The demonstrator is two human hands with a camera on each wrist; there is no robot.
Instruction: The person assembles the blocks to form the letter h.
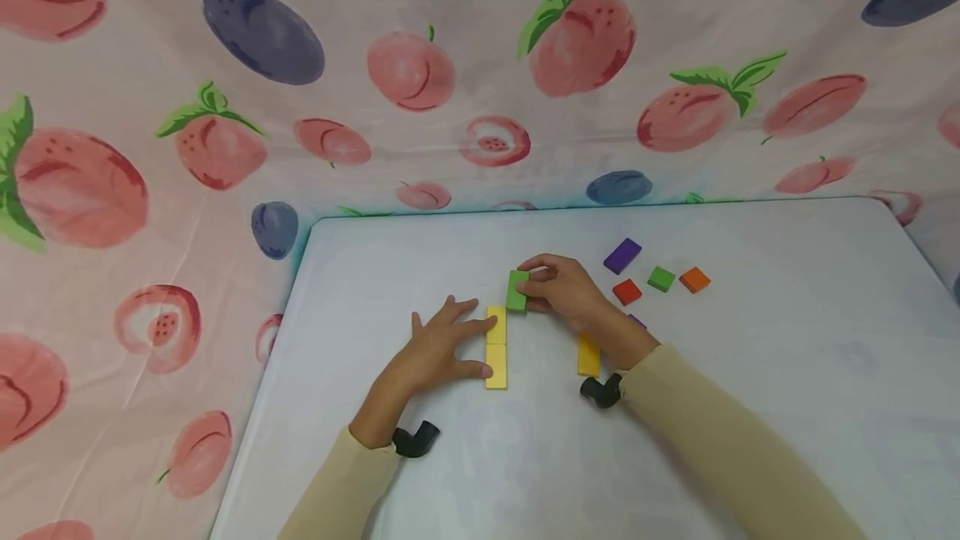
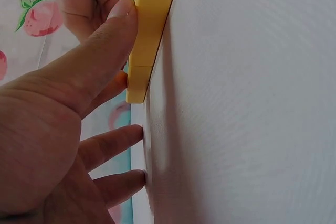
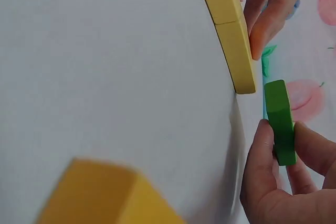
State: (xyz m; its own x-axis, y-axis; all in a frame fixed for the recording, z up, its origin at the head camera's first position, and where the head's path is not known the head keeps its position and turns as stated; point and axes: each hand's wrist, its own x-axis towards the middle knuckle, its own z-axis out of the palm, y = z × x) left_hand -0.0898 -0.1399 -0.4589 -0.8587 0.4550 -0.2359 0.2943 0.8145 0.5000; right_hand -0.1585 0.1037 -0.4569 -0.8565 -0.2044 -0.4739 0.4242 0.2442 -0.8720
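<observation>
Two yellow rectangular blocks [image 1: 497,369] lie end to end in a line on the white table. My left hand [image 1: 432,354] is spread beside them, thumb at the nearer block and index finger at the farther one. In the left wrist view the thumb touches the side of the yellow block [image 2: 151,22], and the other fingertips reach down to the table. My right hand [image 1: 564,294] pinches a green rectangular block [image 1: 515,291] between thumb and fingers, just past the far end of the yellow line. The right wrist view shows this green block [image 3: 280,124] apart from the yellow ones.
An orange-yellow block [image 1: 588,355] lies under the right wrist. Farther right are a purple block [image 1: 622,256], a red one [image 1: 627,292], a small green one [image 1: 661,278] and an orange one [image 1: 694,279]. Another purple piece is mostly hidden by the right arm. Fruit-patterned cloth [image 1: 420,148] hangs behind the table.
</observation>
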